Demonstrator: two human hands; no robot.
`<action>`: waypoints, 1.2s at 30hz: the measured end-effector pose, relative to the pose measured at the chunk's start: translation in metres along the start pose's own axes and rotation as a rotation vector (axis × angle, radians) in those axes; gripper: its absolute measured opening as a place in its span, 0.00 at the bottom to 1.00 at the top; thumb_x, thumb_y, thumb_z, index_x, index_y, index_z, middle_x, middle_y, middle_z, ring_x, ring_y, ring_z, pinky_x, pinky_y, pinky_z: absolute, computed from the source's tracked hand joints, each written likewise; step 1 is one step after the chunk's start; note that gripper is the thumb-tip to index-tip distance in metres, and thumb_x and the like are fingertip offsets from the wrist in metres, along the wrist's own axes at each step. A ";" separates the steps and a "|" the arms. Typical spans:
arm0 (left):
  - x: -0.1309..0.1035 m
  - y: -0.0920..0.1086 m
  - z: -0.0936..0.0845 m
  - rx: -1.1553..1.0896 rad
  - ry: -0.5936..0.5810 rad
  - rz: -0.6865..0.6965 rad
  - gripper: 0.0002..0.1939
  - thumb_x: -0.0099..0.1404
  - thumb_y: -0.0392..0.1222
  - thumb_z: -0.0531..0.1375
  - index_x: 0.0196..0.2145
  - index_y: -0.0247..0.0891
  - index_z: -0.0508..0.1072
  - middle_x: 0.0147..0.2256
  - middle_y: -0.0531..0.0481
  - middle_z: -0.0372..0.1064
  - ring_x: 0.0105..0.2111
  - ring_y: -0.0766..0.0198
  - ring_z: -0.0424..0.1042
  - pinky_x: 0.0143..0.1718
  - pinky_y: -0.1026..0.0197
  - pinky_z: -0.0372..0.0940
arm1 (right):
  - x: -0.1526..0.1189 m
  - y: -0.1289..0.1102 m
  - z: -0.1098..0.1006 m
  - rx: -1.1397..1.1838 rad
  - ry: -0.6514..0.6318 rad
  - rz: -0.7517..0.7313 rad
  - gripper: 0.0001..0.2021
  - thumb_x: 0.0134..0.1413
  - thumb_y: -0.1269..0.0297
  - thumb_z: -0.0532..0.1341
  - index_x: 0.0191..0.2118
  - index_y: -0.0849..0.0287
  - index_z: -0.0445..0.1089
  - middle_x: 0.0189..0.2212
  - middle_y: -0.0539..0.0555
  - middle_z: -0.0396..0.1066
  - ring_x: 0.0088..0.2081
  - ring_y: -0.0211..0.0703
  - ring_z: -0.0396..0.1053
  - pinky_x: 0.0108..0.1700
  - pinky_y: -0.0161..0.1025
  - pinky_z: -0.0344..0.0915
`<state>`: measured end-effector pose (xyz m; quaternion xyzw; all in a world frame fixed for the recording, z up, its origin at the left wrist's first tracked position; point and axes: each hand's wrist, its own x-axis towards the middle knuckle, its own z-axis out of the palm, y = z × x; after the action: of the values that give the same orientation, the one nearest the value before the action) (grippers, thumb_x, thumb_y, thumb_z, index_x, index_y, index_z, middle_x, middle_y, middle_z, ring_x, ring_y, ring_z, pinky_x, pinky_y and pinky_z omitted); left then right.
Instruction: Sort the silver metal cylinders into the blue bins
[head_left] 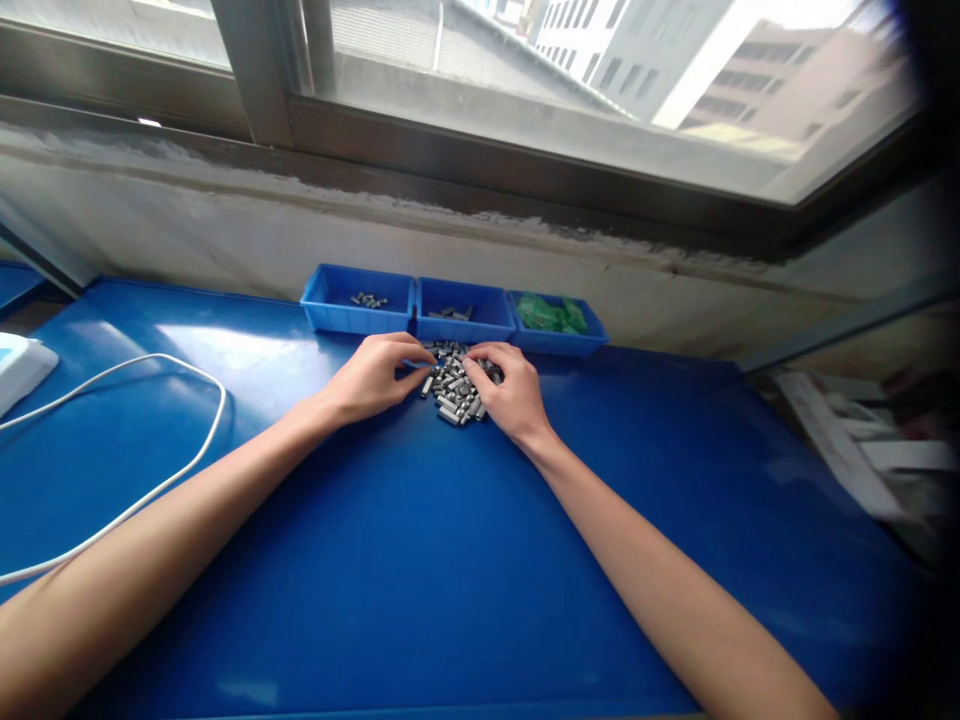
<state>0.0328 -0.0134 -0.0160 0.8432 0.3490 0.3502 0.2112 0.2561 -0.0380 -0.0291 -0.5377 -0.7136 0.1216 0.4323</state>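
A pile of small silvery metal cylinders (pixel 456 392) lies on the blue table (pixel 435 560), in front of a row of blue bins. At the pile's left edge is my left hand (pixel 377 375), its thumb and fingers apart and curved toward the metal pieces, nothing visible between them. My right hand (pixel 511 388) rests against the pile's right side, thumb and fingers spread over the pieces. Some cylinders are hidden beneath its fingers.
Behind the pile stand a left bin (pixel 358 318) with small metal parts, a middle bin (pixel 465 329) with metal pieces, and a right bin (pixel 562 344) with green packets (pixel 551 313). A white cable (pixel 161 487) loops at left near a white device (pixel 24 368).
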 end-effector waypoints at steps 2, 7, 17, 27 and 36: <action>-0.001 -0.004 0.000 0.063 -0.052 0.047 0.10 0.66 0.35 0.61 0.41 0.37 0.83 0.43 0.43 0.79 0.42 0.56 0.77 0.47 0.56 0.70 | 0.000 0.000 0.000 0.002 0.000 -0.003 0.05 0.60 0.64 0.63 0.34 0.55 0.77 0.40 0.55 0.79 0.46 0.50 0.74 0.54 0.49 0.66; -0.002 -0.009 -0.002 0.157 -0.099 0.069 0.09 0.68 0.36 0.61 0.42 0.37 0.81 0.43 0.43 0.78 0.43 0.55 0.76 0.48 0.54 0.69 | 0.000 0.002 0.001 0.011 0.005 -0.006 0.05 0.60 0.65 0.63 0.35 0.56 0.77 0.40 0.56 0.79 0.46 0.50 0.74 0.54 0.49 0.66; -0.003 -0.006 -0.005 0.262 -0.056 -0.039 0.09 0.68 0.36 0.59 0.44 0.36 0.77 0.39 0.44 0.76 0.36 0.57 0.75 0.41 0.56 0.68 | 0.000 0.001 0.000 0.009 0.002 -0.007 0.05 0.60 0.65 0.63 0.35 0.55 0.77 0.40 0.55 0.79 0.46 0.50 0.74 0.54 0.49 0.66; 0.002 0.002 -0.001 -0.193 0.137 -0.270 0.13 0.64 0.37 0.62 0.46 0.35 0.79 0.35 0.46 0.79 0.35 0.61 0.77 0.39 0.60 0.70 | 0.000 -0.001 0.000 0.006 0.003 -0.006 0.05 0.60 0.66 0.63 0.34 0.55 0.77 0.39 0.55 0.79 0.46 0.50 0.74 0.53 0.49 0.66; 0.006 0.010 -0.001 -0.973 0.143 -0.663 0.10 0.61 0.36 0.68 0.42 0.33 0.79 0.36 0.45 0.78 0.33 0.67 0.76 0.39 0.64 0.70 | 0.000 0.001 0.000 0.005 0.002 -0.006 0.06 0.60 0.64 0.63 0.34 0.55 0.77 0.39 0.55 0.79 0.46 0.50 0.74 0.54 0.49 0.66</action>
<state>0.0395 -0.0155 -0.0065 0.4696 0.4066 0.4413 0.6476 0.2567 -0.0376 -0.0300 -0.5345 -0.7146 0.1216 0.4346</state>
